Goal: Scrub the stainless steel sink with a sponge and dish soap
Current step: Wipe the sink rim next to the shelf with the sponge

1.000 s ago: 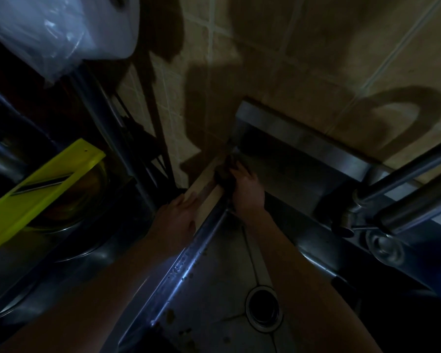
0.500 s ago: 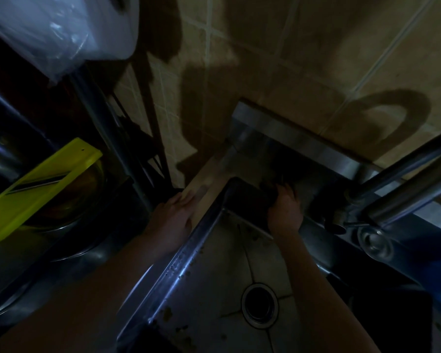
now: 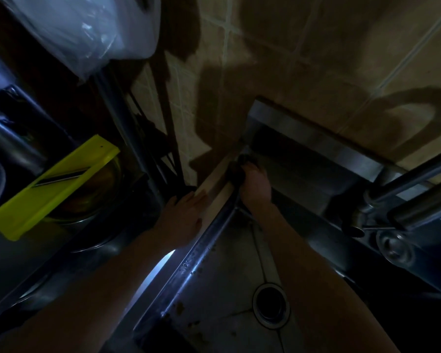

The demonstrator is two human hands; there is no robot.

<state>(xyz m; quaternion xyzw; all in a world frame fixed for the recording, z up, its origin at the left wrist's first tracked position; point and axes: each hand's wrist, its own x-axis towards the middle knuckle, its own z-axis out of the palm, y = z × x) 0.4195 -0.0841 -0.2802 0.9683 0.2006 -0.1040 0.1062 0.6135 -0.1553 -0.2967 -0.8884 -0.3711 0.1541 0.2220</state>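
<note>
At the far left corner of the sink (image 3: 200, 252), a dark sponge (image 3: 234, 171) is held against the rim by the right hand (image 3: 255, 187), with the fingers curled over it; light too dim for finer detail. The left hand (image 3: 186, 212) is laid flat on the ledge just beside the left rim, fingers straight and close together. Brown specks are noted along the left wall, near the drain (image 3: 270, 304).
</note>
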